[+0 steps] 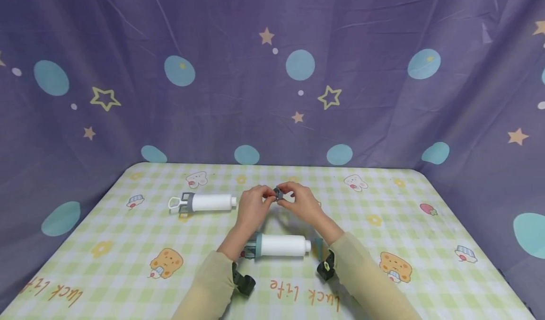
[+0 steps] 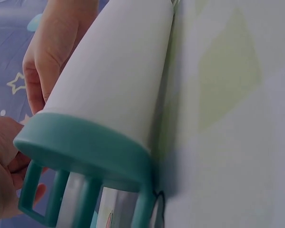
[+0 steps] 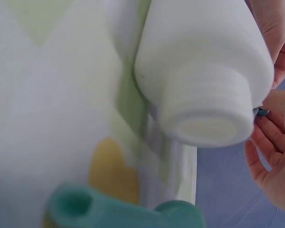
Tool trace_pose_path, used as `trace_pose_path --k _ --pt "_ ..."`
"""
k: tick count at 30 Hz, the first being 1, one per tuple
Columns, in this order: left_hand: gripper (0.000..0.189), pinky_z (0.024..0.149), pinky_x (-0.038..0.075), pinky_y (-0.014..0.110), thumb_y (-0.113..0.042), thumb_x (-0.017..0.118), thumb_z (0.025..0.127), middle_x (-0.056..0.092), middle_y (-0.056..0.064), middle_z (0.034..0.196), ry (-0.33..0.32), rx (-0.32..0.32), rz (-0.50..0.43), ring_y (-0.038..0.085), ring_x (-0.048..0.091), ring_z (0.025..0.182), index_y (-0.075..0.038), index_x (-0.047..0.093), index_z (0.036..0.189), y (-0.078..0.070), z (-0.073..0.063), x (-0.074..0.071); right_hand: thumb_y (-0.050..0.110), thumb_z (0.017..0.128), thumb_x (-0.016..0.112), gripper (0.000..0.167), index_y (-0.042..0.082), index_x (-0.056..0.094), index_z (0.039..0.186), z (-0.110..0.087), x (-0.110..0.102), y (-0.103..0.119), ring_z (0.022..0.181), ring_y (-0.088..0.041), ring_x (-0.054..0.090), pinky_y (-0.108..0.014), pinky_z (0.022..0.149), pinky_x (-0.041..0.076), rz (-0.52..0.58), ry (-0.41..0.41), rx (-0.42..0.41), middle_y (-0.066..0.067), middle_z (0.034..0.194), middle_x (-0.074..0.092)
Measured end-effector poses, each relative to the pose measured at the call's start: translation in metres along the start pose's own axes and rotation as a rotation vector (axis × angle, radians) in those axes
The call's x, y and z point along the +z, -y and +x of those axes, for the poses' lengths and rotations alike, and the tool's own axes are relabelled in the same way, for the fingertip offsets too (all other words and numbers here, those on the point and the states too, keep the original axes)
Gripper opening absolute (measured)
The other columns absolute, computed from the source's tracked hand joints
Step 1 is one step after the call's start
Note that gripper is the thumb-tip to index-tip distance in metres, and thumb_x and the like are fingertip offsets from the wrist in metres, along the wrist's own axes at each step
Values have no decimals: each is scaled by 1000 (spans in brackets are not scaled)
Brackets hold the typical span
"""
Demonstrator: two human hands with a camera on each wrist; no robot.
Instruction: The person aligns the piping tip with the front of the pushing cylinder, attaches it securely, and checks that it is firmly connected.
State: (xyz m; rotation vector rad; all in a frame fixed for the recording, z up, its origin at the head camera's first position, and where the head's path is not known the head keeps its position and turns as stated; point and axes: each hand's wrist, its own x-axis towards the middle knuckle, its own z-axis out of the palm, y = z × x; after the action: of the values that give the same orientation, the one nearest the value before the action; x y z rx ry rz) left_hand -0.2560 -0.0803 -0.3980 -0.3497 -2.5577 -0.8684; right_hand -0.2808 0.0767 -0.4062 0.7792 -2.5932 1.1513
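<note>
Out in front, both hands meet over the table at a small dark grey part [image 1: 278, 194]. My left hand [image 1: 253, 207] pinches it from one side, and my right hand [image 1: 303, 202] pinches it from the other. Its exact kind is too small to tell. Nearer than the hands lies a white cylinder with a teal slotted collar [image 1: 283, 245], on its side, its narrow neck [image 3: 206, 126] pointing right. In the left wrist view its teal collar [image 2: 85, 147] hides part of the hands. A separate teal piece [image 3: 118, 209] lies beyond the neck, partly behind my right forearm in the head view.
At the left lies a similar white cylinder [image 1: 212, 202] with a grey collar and a white loop handle [image 1: 174, 203]. A checked cloth [image 1: 127, 253] with cartoon prints covers the table. Behind it hangs a purple curtain [image 1: 238, 111] with stars and blue ovals.
</note>
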Motion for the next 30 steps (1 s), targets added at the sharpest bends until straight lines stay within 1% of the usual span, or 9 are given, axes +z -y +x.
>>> trace_pose_path --k 6,12,19,22,25,30 --pt "6 65 50 28 -17 69 80 68 1 80 8 31 30 15 63 74 -12 70 84 1 0 1 17 82 68 34 9 60 114 0 1 0 95 -20 59 -41 79 49 -2 9 -11 -6 102 64" --pt "6 65 51 28 -17 69 79 68 1 80 16 39 34 15 63 73 -12 71 83 1 -1 2 17 82 68 33 10 61 113 0 2 -1 94 -20 59 -41 79 49 -3 14 -7 -6 102 65" --pt "6 67 51 28 -16 70 79 69 0 79 12 101 78 14 64 73 -12 71 82 3 -1 1 16 81 69 32 11 60 112 -1 4 -1 94 -19 59 -39 79 49 9 21 5 -5 101 64" --pt "5 67 50 28 -16 70 79 68 0 80 5 128 89 14 63 72 -12 70 82 4 -1 -1 16 81 69 32 12 60 112 -1 5 -1 94 -19 59 -38 79 49 4 20 6 -4 101 64" --pt "4 68 49 29 -15 70 78 67 -1 79 0 146 104 14 62 71 -13 69 81 8 -1 -4 15 81 69 31 12 61 111 -1 5 -1 94 -19 59 -40 79 49 14 16 2 -4 100 64" --pt "5 69 47 32 -12 71 78 66 0 78 -11 133 112 15 60 72 -13 68 81 16 0 -13 14 80 69 31 12 61 110 -1 2 -2 93 -19 59 -40 79 49 27 7 11 -2 100 64"
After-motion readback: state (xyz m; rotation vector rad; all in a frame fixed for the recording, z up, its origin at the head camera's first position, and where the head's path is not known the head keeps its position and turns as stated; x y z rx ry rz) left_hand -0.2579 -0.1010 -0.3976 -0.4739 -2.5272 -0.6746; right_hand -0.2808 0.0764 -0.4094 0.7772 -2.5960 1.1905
